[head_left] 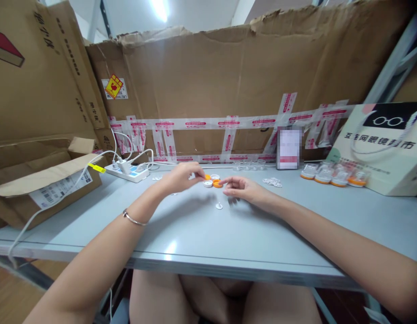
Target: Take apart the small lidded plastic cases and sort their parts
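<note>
My left hand [185, 177] is over the table, its fingers pinched together at a cluster of small round caps. Its fingertips reach an orange cap [207, 177] at the back left of the cluster; whether they hold it or something smaller is hidden. A white cap [207, 184] and another white cap [215, 177] sit in the same group. My right hand [240, 188] has its index finger stretched to the edge of the front orange cap [217, 183], with the thumb apart below. A small white disc with an upright stem [219, 206] lies nearer to me.
White flat pieces [272, 182] lie right of my hands, with clear cups [249, 165] behind. Several clear-topped containers [338, 175] stand by a paper bag [380, 148]. A phone [289, 148] leans at the back. Left are a power strip [127, 172] and an open carton [46, 180].
</note>
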Demonstrator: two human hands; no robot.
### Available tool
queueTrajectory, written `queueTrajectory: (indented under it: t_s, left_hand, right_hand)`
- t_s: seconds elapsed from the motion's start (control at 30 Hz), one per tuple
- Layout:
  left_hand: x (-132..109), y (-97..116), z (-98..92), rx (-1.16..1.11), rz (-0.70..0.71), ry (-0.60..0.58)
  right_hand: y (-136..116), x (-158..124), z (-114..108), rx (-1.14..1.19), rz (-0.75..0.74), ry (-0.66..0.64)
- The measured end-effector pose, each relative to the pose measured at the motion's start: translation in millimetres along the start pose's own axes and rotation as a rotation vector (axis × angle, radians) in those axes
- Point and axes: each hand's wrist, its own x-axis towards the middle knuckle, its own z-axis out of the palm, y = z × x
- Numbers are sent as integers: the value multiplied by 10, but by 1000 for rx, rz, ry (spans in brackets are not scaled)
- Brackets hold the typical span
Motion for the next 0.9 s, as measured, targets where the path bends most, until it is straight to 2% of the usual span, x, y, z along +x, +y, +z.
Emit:
queueTrajectory:
  t_s: [0.07,0.13,0.23,0.33,0.57,0.73,0.8,0.9]
  left_hand:
    - [-41,-277,-78,161,-166,19]
    - [-103,-565,-121,307,-366,-28]
    - [-185,-891,-105,366,-461,-71]
    - [-208,-1023,-37,385,-478,-134]
    - [-151,-963,41,394,-472,-209]
    - [-126,-886,18,375,-456,-197]
    - [-99,-759,15,372,-443,-164]
    - [-37,-393,57,256,-331,-99]
  right_hand:
    - [-30,-14,4,-18,28,34]
    - [-46,-22,6,-48,48,43]
    - [-43,-20,3,-85,51,35]
    - [-28,-12,-9,-104,50,24]
    - [9,-1,-33,-159,29,23]
    - [26,7,-51,-202,11,10]
    - [-2,-5,-52,-230,4,15]
    - [-69,-30,-47,-247,31,51]
